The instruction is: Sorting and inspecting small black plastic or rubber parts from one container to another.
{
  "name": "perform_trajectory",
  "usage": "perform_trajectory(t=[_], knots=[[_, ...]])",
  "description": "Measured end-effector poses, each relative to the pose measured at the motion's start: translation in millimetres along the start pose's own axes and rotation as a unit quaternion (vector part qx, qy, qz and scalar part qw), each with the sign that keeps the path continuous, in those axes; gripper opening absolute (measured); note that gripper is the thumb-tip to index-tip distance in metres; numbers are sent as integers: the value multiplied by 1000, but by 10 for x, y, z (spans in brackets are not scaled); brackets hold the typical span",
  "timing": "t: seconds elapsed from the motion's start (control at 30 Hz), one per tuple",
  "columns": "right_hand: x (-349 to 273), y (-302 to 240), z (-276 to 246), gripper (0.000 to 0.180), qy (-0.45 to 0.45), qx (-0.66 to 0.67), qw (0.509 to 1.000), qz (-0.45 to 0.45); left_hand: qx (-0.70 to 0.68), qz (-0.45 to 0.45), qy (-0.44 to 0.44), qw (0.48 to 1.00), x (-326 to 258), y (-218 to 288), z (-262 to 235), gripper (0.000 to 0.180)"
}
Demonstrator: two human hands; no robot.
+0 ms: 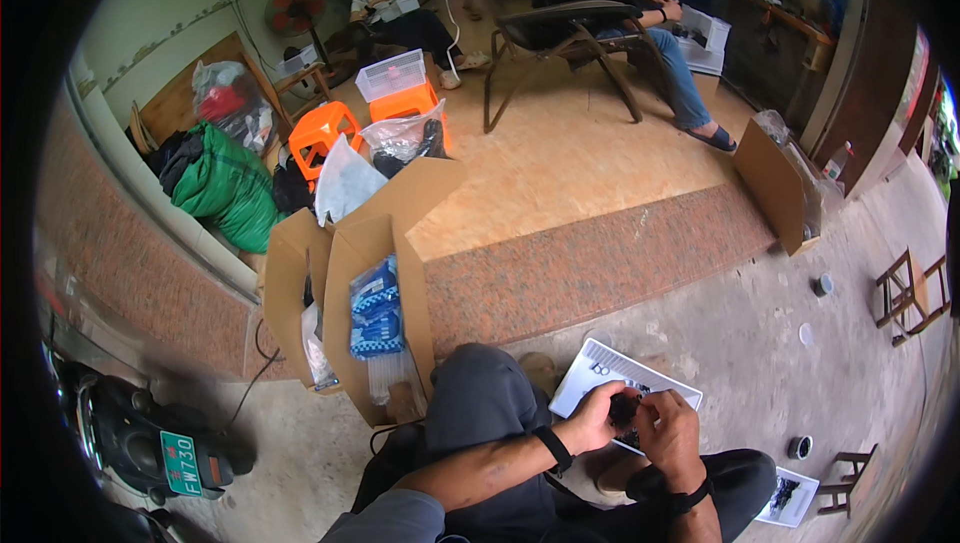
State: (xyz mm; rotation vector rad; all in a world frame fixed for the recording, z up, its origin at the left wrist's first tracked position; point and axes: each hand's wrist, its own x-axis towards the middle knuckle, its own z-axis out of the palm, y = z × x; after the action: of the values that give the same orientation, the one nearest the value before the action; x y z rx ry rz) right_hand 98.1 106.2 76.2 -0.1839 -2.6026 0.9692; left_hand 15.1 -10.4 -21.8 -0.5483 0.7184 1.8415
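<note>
Black piece [624,412], white tray [572,389], blue checked packets [377,333]

Soft, even daylight covers the white tray [578,384] and the concrete floor [725,343] around it, shadows faint; beyond the tray, the room [560,148] dims — farthest details murky — and, well outward from it, straight edges bend into blackness.

left hand [594,417]: black piece [625,411], perhaps bristly | right hand [671,435]: alongside | white tray [655,373]: below

I count two orange stools [328,117], one armchair [560,11], one licence plate [181,463], one dark clump [622,411].
</note>
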Motion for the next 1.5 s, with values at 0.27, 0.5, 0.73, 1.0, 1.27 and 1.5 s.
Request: perform_trajectory(t=[0.27,0.5,0.73,1.0,1.27,1.5], knots=[[143,129,-87,13,4,-19,999,48,-49,45,-37,997,54,148,175,21],[134,306,-79,13,-17,-35,996,82,-40,33,22,998,-10,278,269,22],[73,276,-87,16,-6,-41,996,80,-32,38,14,999,-71,190,247,24],[-41,220,143,28,-63,2,997,33,-28,62,-39,997,-4,211,147,22],[-30,228,245,21,-49,-60,997,11,-23,65,-16,997,-28,200,205,21],[96,228,124,9,-25,4,999,33,-40,49,-29,998,20,234,269,24]])
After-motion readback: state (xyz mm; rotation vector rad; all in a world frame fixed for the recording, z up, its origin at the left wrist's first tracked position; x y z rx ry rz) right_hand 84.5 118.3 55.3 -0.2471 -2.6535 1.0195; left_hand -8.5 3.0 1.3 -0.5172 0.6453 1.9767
